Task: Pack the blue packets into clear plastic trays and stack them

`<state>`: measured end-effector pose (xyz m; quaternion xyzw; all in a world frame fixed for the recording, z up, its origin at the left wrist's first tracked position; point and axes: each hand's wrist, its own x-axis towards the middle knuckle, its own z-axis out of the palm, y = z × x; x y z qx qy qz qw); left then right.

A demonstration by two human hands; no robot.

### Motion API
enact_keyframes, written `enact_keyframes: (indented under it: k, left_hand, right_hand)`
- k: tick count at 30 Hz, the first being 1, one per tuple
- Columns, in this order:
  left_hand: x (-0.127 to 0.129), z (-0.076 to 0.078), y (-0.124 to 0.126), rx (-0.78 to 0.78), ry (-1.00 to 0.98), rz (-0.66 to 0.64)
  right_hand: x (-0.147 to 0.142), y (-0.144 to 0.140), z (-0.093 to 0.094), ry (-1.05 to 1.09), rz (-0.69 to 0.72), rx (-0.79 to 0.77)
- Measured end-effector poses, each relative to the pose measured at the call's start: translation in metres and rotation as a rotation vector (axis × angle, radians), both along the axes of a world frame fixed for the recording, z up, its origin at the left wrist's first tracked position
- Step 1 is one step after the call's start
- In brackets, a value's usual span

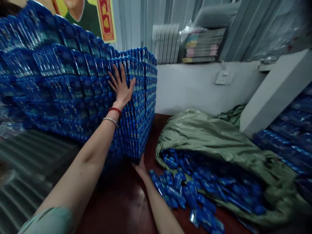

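Left hand (121, 88): fingers spread, palm flat against the near face of the stacked blue packets (80, 87), high up near its right corner; it clamps nothing
Right hand (140, 168): low at the foot of the stack's right corner, touching the bottom rows; whether its fingers are apart or together cannot be told, since they lie partly behind the packets
Stacked blue packets: a tall wall of small glossy wrappers on the left of the dark red tabletop (122, 201), rising above the left hand and running far left
Loose packets (195, 191): a spill on the tabletop to the right, just beside the right forearm, pouring from the green sack (209, 136)
Green sack: slumped and open on the right, near the white wall
Handling: each packet looks light, slick and a little soft; the stack looks loose and liable to slide or bulge, so flat palms on its faces and corner seem safer than pinching single packets
Far side: books on a ledge (203, 45)
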<state>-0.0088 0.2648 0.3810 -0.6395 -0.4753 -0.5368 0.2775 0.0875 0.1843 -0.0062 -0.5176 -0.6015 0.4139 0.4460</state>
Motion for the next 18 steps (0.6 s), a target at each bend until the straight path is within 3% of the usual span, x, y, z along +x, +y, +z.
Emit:
enact_keyframes:
  k: [3,5,6,8,11,13,15,18]
  left_hand:
    - [0.014,-0.016,-0.046,0.04,-0.005,-0.035]
    - [0.024,-0.054,-0.084,0.07,-0.033,-0.076]
    - [0.028,-0.083,-0.103,0.048,-0.074,-0.106]
    - [0.036,-0.156,-0.142,-0.106,-0.18,-0.198]
    - [0.049,-0.277,-0.202,-0.571,-0.293,-0.382]
    - [0.057,-0.341,-0.243,-0.725,-0.3,-0.443]
    - [0.061,-0.382,-0.282,-0.868,-0.295,-0.48]
    - [0.055,-0.409,-0.323,-1.035,-0.278,-0.525]
  right_hand:
    - [0.011,-0.04,0.009,-0.024,-0.06,-0.002]
    - [0.025,-0.077,0.01,-0.034,0.001,0.046]
    - [0.036,-0.098,0.011,-0.043,0.047,0.091]
    - [0.068,-0.139,0.013,-0.082,0.082,0.178]
    - [0.132,-0.195,0.023,-0.208,-0.107,0.194]
    - [0.174,-0.227,0.031,-0.309,-0.265,0.172]
    - [0.207,-0.256,0.034,-0.402,-0.384,0.172]
    - [0.232,-0.292,0.03,-0.517,-0.483,0.185]
